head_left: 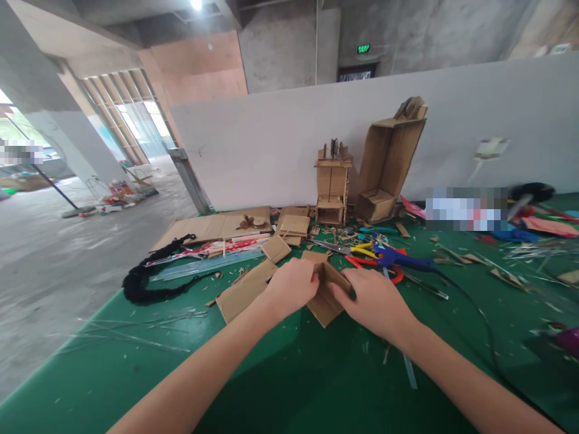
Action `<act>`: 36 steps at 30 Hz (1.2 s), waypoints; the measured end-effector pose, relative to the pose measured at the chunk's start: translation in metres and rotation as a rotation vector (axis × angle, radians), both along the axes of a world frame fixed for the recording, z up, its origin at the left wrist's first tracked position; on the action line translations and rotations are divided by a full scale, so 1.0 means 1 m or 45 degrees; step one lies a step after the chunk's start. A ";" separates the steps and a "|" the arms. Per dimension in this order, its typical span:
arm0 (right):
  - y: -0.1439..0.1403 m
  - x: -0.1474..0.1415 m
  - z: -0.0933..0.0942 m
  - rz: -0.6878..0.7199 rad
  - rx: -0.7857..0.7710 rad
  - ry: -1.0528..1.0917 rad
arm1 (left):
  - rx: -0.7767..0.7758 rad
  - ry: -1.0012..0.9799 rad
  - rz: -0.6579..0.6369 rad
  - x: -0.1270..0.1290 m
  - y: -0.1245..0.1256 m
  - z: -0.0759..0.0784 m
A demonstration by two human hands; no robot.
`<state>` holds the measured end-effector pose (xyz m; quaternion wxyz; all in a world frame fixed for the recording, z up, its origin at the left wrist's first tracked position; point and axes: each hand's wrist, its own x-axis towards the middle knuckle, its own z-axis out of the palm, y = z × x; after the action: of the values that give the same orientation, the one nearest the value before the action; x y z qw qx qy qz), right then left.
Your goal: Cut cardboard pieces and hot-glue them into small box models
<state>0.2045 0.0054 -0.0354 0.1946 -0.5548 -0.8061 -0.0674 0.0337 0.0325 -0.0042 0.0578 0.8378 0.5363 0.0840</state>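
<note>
Cardboard piece [326,298] at frame centre, just above green table [289,374], gripped from both sides. Black cord [149,278] coiled far left. Flat cardboard sheet [242,290] beside left hand [292,286], fingers clamped on piece's left edge. Right hand [373,301] pinching right edge. Scissors [357,248] and blue glue gun [400,260] just behind, right of centre.

Table: green [289,386], littered with scraps
Scissors: yellow-handled [350,248]
Glue gun: blue [402,260]
Cord: black coil [151,278]
Cardboard tower: [332,187], against white partition [271,150]
Tall box: [389,160], leaning
</note>
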 end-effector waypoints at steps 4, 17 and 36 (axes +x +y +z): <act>0.004 0.005 -0.002 -0.019 0.005 0.079 | -0.049 -0.087 0.029 0.001 -0.003 0.010; 0.016 0.014 -0.009 -0.079 0.092 0.114 | 0.263 -0.056 -0.309 -0.032 0.036 -0.028; 0.008 0.011 -0.001 -0.016 0.351 0.226 | 0.255 -0.925 0.223 -0.040 0.046 0.006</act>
<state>0.2156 0.0137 -0.0360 0.3389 -0.5315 -0.7654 -0.1295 -0.0064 0.0789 0.0013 0.1546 0.7060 0.5396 0.4319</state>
